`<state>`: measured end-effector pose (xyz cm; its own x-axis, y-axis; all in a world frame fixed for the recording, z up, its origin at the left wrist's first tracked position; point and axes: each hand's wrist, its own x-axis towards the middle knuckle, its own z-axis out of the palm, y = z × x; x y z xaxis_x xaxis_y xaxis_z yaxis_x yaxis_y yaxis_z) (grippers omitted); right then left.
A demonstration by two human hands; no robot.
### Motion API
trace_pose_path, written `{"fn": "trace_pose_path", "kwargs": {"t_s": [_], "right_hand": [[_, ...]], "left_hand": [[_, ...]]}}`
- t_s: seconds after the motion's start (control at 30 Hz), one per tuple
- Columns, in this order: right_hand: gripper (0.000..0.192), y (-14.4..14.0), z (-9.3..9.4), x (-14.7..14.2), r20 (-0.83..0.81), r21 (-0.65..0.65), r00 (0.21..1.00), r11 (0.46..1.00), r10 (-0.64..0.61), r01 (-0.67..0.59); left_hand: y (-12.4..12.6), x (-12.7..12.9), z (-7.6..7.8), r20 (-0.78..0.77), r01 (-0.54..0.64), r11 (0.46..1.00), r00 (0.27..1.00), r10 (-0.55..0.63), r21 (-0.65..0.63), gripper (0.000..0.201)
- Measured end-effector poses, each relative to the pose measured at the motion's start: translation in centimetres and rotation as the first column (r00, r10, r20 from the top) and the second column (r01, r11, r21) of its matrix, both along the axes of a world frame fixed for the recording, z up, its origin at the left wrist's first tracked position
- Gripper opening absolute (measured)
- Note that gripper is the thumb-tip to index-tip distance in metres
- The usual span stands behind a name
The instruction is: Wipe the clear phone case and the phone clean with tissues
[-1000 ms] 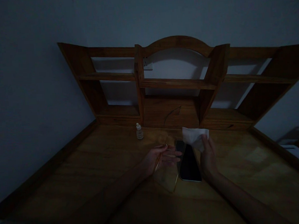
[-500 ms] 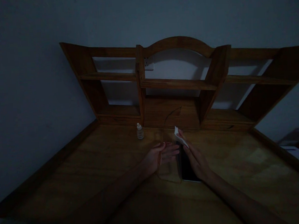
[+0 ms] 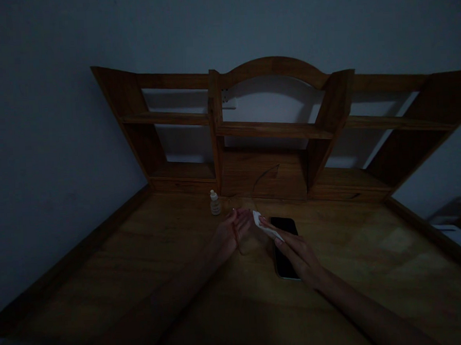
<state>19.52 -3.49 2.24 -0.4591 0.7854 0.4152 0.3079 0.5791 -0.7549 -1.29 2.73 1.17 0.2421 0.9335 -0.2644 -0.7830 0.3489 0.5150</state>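
Over the middle of the desk, my left hand (image 3: pixel 228 234) is turned palm inward. A thin orange-brown cord (image 3: pixel 237 236) hangs from it, pinned under the thumb, with a tiny bright spot near the thumb tip; the other fingers stretch out. Just to the right, my right hand (image 3: pixel 296 249) grips a folded white tissue (image 3: pixel 265 226) between thumb and fingers, its tip close to the left fingertips. Below the right hand lies a black smartphone (image 3: pixel 285 262), partly covered by that hand. A small clear dropper bottle (image 3: pixel 215 204) with a white cap stands upright beyond my left hand.
A wooden shelf unit (image 3: pixel 274 130) with several compartments rises at the back of the wooden desk (image 3: pixel 358 258). A white power socket (image 3: pixel 229 104) is seen through its middle opening. Pale papers (image 3: pixel 460 240) lie beyond the desk's right edge. The light is dim.
Both hands have moved left, the tissue with the right one, uncovering the phone's upper end. The cord, which looped down across the desk beside the phone, now hangs close under my left hand.
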Motion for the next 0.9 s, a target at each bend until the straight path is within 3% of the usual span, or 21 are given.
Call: {"fn": "trace_pose_path", "kwargs": {"t_s": [0.27,0.6,0.9], "right_hand": [[0.048,-0.4,-0.1,0.5,0.083,0.283,0.996,0.957,0.04,-0.062],[0.051,0.2,0.0,0.4,0.104,0.287,0.994,0.958,-0.023,-0.008],[0.052,0.5,-0.1,0.8,0.066,0.342,0.995,0.938,-0.077,0.05]], "left_hand": [[0.5,-0.2,0.5,-0.017,-0.028,1.0,0.999,0.028,-0.008,0.024],[-0.6,0.5,0.4,-0.144,0.18,0.977,0.976,-0.164,0.11,0.017],[-1.3,0.3,0.3,-0.171,0.292,0.953,0.946,-0.275,0.083,0.011]]}}
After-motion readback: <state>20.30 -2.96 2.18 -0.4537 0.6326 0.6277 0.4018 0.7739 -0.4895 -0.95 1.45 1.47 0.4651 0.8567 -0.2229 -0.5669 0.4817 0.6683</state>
